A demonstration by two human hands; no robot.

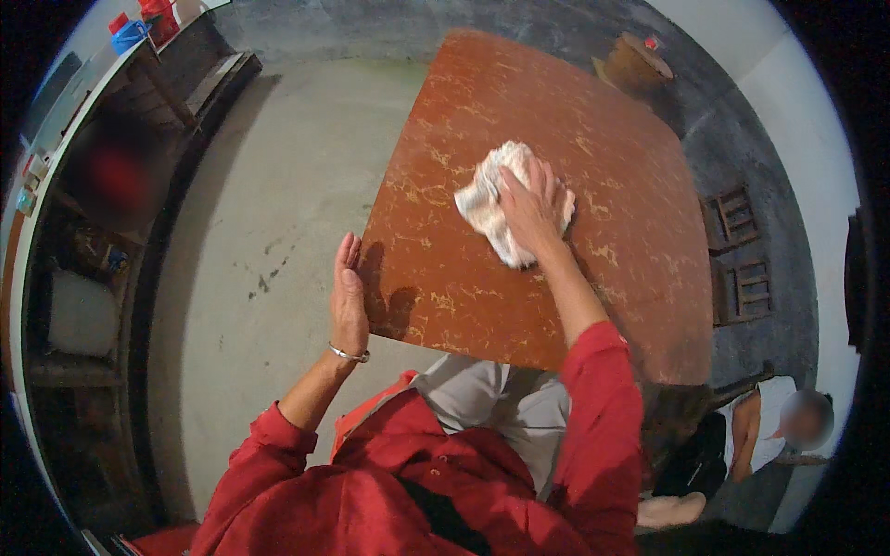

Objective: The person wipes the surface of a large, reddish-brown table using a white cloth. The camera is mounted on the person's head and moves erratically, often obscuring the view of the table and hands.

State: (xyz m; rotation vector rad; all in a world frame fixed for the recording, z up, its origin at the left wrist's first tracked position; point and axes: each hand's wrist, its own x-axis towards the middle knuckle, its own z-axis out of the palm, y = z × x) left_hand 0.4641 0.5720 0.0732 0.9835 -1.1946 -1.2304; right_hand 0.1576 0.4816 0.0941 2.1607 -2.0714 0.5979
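Concrete floor [269, 185]: grey, bare, scuffed with dark marks, filling the left and far part of the scene. Desk [593, 306]: large reddish-brown top with pale marbled streaks, occupying the centre and right. Shelving [83, 278]: dark unit along the left edge; at its far end stand a blue container [128, 37] and a red container [159, 18], lettering not legible. Another person [769, 431] sits at near right, beyond the desk corner. Cloth [491, 199]: white, crumpled, lying on the desk toward its far middle. Right hand [530, 206]: pressed flat on top of the cloth, fingers spread over it, grip holding the cloth down against the surface. Left hand [348, 296]: open, fingers straight together, empty, resting at the desk's left near edge, well apart from the cloth; a metal bangle [349, 354] circles the wrist.
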